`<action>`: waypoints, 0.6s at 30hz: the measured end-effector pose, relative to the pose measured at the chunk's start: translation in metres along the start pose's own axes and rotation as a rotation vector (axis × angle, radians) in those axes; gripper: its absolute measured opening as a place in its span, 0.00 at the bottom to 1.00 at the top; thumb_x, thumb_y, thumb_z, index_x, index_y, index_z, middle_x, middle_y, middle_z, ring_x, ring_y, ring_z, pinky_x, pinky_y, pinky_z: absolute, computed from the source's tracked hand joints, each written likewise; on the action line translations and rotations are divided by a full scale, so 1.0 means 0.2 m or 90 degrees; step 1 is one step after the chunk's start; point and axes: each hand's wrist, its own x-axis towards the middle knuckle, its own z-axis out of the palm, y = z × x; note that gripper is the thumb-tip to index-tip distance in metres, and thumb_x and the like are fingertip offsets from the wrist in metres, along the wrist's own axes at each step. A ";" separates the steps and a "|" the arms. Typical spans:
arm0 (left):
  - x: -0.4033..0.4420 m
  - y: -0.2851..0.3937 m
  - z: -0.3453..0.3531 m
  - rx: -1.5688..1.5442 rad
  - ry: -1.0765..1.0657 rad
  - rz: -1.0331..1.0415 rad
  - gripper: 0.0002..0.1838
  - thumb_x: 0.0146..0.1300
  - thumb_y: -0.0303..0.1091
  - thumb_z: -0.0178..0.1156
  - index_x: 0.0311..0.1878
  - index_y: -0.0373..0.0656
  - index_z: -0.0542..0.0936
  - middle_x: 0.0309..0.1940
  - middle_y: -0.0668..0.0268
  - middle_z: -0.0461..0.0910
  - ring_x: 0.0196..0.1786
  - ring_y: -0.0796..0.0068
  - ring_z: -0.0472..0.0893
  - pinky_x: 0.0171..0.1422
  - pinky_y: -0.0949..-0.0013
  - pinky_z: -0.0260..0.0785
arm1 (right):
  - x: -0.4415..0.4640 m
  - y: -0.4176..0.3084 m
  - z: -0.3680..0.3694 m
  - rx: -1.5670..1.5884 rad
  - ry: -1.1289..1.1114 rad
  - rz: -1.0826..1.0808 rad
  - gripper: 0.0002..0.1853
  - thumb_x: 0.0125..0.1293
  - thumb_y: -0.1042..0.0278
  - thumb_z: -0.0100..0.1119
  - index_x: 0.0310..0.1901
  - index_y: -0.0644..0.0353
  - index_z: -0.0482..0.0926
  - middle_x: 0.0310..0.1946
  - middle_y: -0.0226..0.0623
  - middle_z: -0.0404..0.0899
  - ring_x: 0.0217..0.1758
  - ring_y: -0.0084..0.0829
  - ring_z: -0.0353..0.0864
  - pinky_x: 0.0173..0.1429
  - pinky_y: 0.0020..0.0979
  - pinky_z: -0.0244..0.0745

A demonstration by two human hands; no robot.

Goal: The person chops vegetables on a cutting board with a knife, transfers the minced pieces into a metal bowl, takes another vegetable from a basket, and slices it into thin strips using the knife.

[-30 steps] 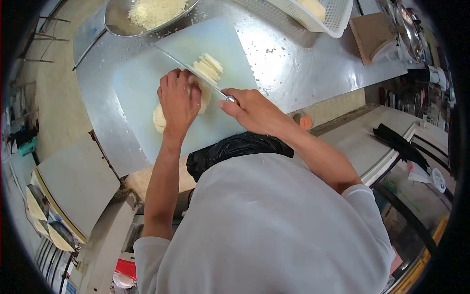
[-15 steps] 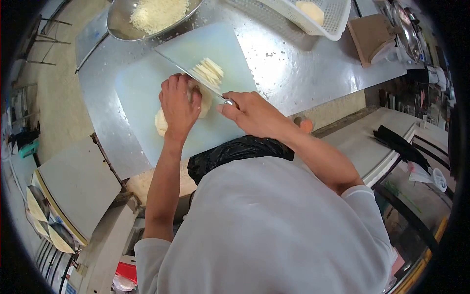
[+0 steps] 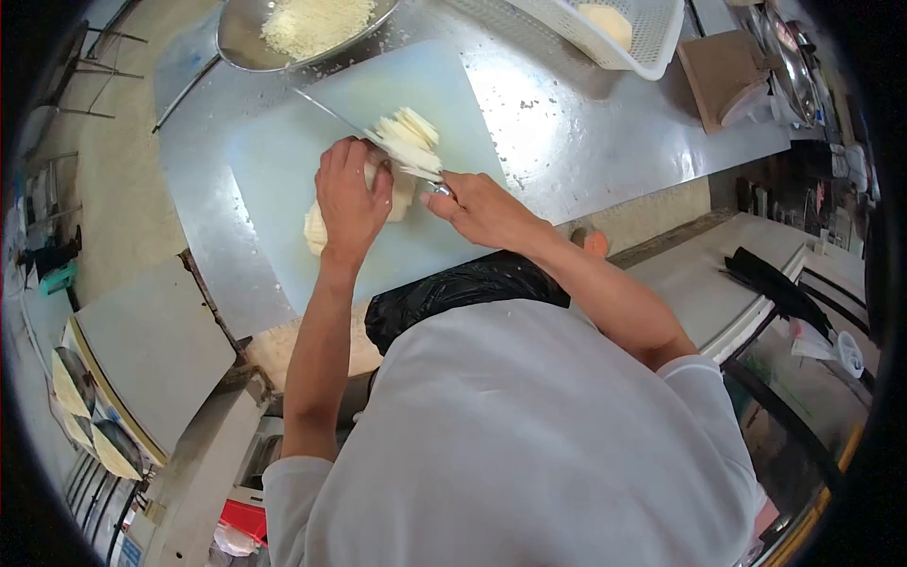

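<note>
My right hand [image 3: 482, 210] is closed around the handle of a kitchen knife [image 3: 438, 188]. Its long blade slants up and left, beside the fingertips of my left hand [image 3: 351, 198]. Those fingers are curled over pale peeled vegetable slices [image 3: 315, 230] and press them to the board; the hand partly hides them. What vegetable it is I cannot tell. On the blade's far side lies a pile of thin cut strips [image 3: 412, 130], some touching the blade. All of this rests on a pale blue-white cutting board [image 3: 444, 80].
A metal bowl [image 3: 228, 45] of finely chopped pale pieces stands at the table's back left. At the back right, a white perforated basket [image 3: 652, 59] holds a peeled round vegetable [image 3: 607, 25]. A brown board [image 3: 715, 76] lies right of it on the metal table [image 3: 605, 156].
More cut strips now lie along the far side of the blade, and the pile is wider. The knife's angle has shifted slightly. My left hand stays on the slices.
</note>
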 end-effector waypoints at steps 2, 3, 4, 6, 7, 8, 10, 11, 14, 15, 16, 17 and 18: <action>-0.05 -0.01 -0.03 -0.010 0.008 0.018 0.18 0.63 0.31 0.63 0.56 0.44 0.81 0.51 0.56 0.77 0.58 0.51 0.76 0.61 0.49 0.68 | 0.00 0.00 0.01 -0.002 0.003 0.010 0.22 0.78 0.55 0.57 0.44 0.74 0.81 0.33 0.64 0.83 0.39 0.61 0.85 0.48 0.54 0.77; -0.05 -0.01 -0.04 -0.018 0.011 0.029 0.18 0.63 0.30 0.62 0.57 0.44 0.82 0.51 0.56 0.76 0.58 0.51 0.75 0.61 0.49 0.68 | 0.00 0.01 0.01 0.001 0.015 0.003 0.22 0.78 0.55 0.57 0.44 0.74 0.81 0.33 0.64 0.83 0.39 0.62 0.85 0.48 0.53 0.77; -0.05 0.00 -0.03 0.021 0.013 0.034 0.19 0.64 0.29 0.62 0.59 0.44 0.81 0.52 0.54 0.76 0.58 0.49 0.76 0.61 0.48 0.68 | 0.00 0.02 0.02 0.006 0.023 -0.002 0.22 0.78 0.55 0.58 0.43 0.74 0.81 0.33 0.63 0.83 0.39 0.62 0.84 0.48 0.53 0.77; -0.07 0.03 -0.03 0.101 0.011 0.039 0.22 0.65 0.27 0.61 0.64 0.43 0.80 0.54 0.51 0.77 0.58 0.45 0.76 0.61 0.47 0.70 | 0.01 0.06 0.03 0.030 0.015 -0.024 0.22 0.80 0.53 0.56 0.46 0.71 0.80 0.25 0.50 0.78 0.28 0.43 0.79 0.37 0.45 0.74; -0.07 0.04 -0.03 0.108 -0.004 0.023 0.22 0.65 0.28 0.61 0.63 0.43 0.80 0.54 0.51 0.76 0.58 0.46 0.76 0.61 0.47 0.70 | 0.01 0.06 0.03 0.039 0.013 -0.036 0.23 0.81 0.52 0.55 0.47 0.70 0.80 0.21 0.44 0.76 0.22 0.34 0.77 0.32 0.41 0.73; -0.06 0.05 -0.03 0.116 -0.016 0.007 0.22 0.65 0.28 0.60 0.63 0.43 0.80 0.55 0.51 0.76 0.58 0.46 0.75 0.62 0.47 0.69 | 0.00 0.05 0.01 0.056 -0.012 0.024 0.22 0.81 0.52 0.55 0.46 0.70 0.80 0.20 0.41 0.75 0.21 0.32 0.76 0.30 0.40 0.73; -0.03 0.04 -0.03 0.121 -0.014 0.001 0.21 0.65 0.29 0.60 0.62 0.43 0.80 0.56 0.51 0.76 0.59 0.46 0.75 0.62 0.47 0.69 | -0.05 -0.11 -0.08 0.091 -0.065 0.139 0.21 0.81 0.52 0.55 0.44 0.68 0.79 0.19 0.37 0.74 0.19 0.26 0.74 0.25 0.37 0.71; -0.04 0.03 -0.02 0.115 -0.006 0.007 0.21 0.65 0.30 0.60 0.62 0.43 0.80 0.56 0.52 0.75 0.59 0.47 0.75 0.63 0.47 0.69 | -0.09 -0.17 -0.10 0.084 -0.060 0.126 0.21 0.80 0.54 0.56 0.43 0.70 0.79 0.20 0.43 0.75 0.22 0.32 0.78 0.30 0.40 0.74; -0.05 0.02 -0.01 0.115 -0.005 0.001 0.20 0.64 0.31 0.61 0.61 0.43 0.80 0.56 0.53 0.76 0.59 0.47 0.74 0.63 0.47 0.69 | -0.14 -0.21 -0.12 0.075 -0.058 0.105 0.22 0.79 0.55 0.56 0.40 0.72 0.79 0.20 0.47 0.76 0.24 0.38 0.81 0.33 0.42 0.76; -0.05 0.02 0.00 0.120 -0.006 -0.005 0.20 0.64 0.31 0.61 0.60 0.42 0.80 0.56 0.53 0.76 0.59 0.47 0.74 0.63 0.47 0.69 | -0.13 -0.18 -0.11 0.080 -0.067 0.105 0.22 0.80 0.53 0.55 0.40 0.70 0.78 0.19 0.40 0.74 0.20 0.31 0.77 0.28 0.37 0.73; -0.05 0.02 -0.01 0.118 -0.008 -0.006 0.20 0.64 0.31 0.61 0.60 0.42 0.80 0.56 0.54 0.76 0.59 0.47 0.75 0.63 0.47 0.69 | -0.11 -0.15 -0.09 0.085 -0.078 0.105 0.22 0.81 0.52 0.54 0.41 0.68 0.78 0.17 0.33 0.73 0.17 0.24 0.73 0.22 0.32 0.71; -0.05 0.02 -0.01 0.116 -0.011 -0.007 0.20 0.64 0.31 0.61 0.59 0.42 0.80 0.56 0.54 0.76 0.59 0.47 0.75 0.62 0.47 0.69 | -0.07 -0.08 -0.04 0.076 -0.057 0.067 0.23 0.81 0.52 0.54 0.42 0.69 0.78 0.17 0.33 0.72 0.16 0.24 0.73 0.22 0.32 0.71; -0.04 0.03 -0.01 0.116 -0.009 -0.006 0.20 0.63 0.31 0.61 0.59 0.41 0.80 0.55 0.54 0.76 0.59 0.47 0.75 0.62 0.47 0.69 | -0.01 0.02 0.01 0.064 -0.035 0.026 0.23 0.81 0.51 0.54 0.44 0.70 0.79 0.16 0.33 0.72 0.16 0.24 0.73 0.22 0.31 0.70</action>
